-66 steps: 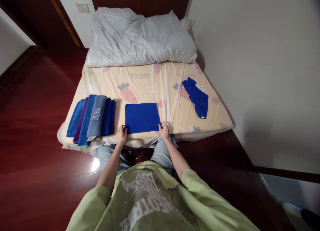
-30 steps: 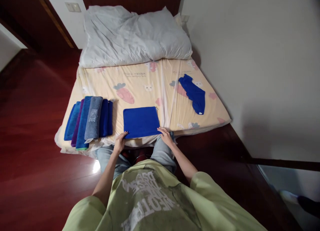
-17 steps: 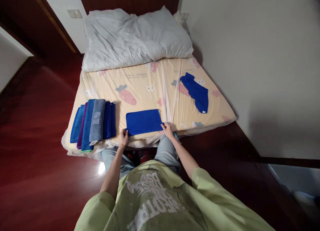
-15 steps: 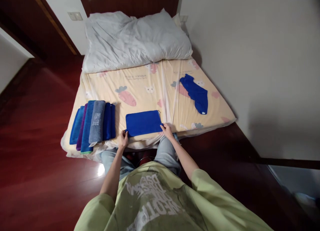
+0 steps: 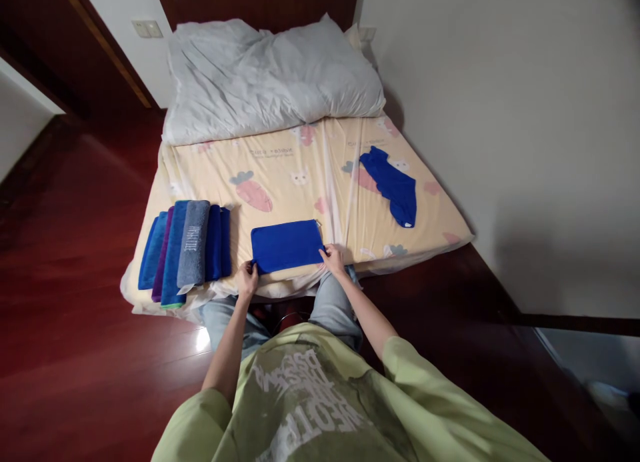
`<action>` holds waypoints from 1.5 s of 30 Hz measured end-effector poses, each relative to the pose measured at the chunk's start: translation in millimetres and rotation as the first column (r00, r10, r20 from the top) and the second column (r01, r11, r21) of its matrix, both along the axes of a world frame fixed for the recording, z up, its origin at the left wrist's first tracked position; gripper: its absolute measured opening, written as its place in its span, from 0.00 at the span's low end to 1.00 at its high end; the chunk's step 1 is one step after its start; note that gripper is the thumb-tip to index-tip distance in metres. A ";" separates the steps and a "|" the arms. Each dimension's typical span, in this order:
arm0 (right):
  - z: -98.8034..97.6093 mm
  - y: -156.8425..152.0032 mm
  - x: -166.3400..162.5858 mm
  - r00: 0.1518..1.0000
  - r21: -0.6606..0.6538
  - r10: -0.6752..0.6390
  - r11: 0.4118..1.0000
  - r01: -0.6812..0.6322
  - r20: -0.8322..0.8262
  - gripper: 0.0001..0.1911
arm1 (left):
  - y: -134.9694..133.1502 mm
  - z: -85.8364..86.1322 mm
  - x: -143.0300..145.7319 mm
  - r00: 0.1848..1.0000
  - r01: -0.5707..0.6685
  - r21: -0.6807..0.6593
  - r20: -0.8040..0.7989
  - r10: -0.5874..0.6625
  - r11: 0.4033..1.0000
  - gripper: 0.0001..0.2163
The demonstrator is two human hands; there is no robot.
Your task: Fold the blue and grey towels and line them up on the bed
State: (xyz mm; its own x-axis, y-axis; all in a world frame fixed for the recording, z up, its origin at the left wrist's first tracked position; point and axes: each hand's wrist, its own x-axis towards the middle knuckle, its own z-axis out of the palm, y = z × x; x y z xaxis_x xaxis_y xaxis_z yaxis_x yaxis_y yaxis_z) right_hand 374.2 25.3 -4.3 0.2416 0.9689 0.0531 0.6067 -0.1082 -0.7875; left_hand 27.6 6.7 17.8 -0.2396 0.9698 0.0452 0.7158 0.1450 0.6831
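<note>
A blue towel (image 5: 287,246) lies flat as a rectangle near the front edge of the bed, with a small tag at its far right corner. My left hand (image 5: 247,279) pinches its near left corner. At the near right corner, my right hand (image 5: 333,258) has thumb and fingers closed on the fabric. To the left sits a row of folded towels (image 5: 169,252) in blue and purple, with a grey towel (image 5: 194,242) bearing white lettering on top. Farther right lies a crumpled blue cloth (image 5: 393,185), apart from both hands.
The bed (image 5: 280,162) has a yellow sheet printed with carrots and rabbits. A bunched white quilt (image 5: 275,82) covers its far end. A pale wall (image 5: 500,149) stands to the right, and dark red floor (image 5: 65,262) runs along the left.
Hardly anything differs. My left hand has shifted very slightly to the right at the towel's corner; the towel and the other cloths stay in place.
</note>
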 end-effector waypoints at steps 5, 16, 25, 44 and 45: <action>14.4 -13.8 -3.0 0.961 0.195 0.098 0.969 -0.152 0.259 0.19 | -5.6 5.9 -0.5 0.959 0.185 0.164 -0.244 -0.142 0.969 0.18; 17.2 -23.8 7.0 0.846 0.134 0.432 0.862 -0.490 0.314 0.29 | -3.7 6.8 -7.9 0.777 0.552 -0.021 -0.351 -0.523 0.834 0.28; 20.3 -32.9 20.1 0.852 0.107 0.470 0.858 -0.502 0.229 0.31 | -7.7 6.4 -24.6 0.761 0.603 -0.013 -0.290 -0.580 0.797 0.29; 6.5 -8.6 7.3 0.979 0.048 0.078 0.996 -0.070 -0.189 0.21 | -1.2 -5.2 -10.2 0.995 0.102 -0.039 -0.009 -0.103 0.994 0.16; 6.0 -5.6 6.5 0.979 0.050 0.073 0.997 -0.064 -0.189 0.22 | -0.4 -3.5 -8.6 0.995 0.090 -0.058 -0.032 -0.092 0.994 0.16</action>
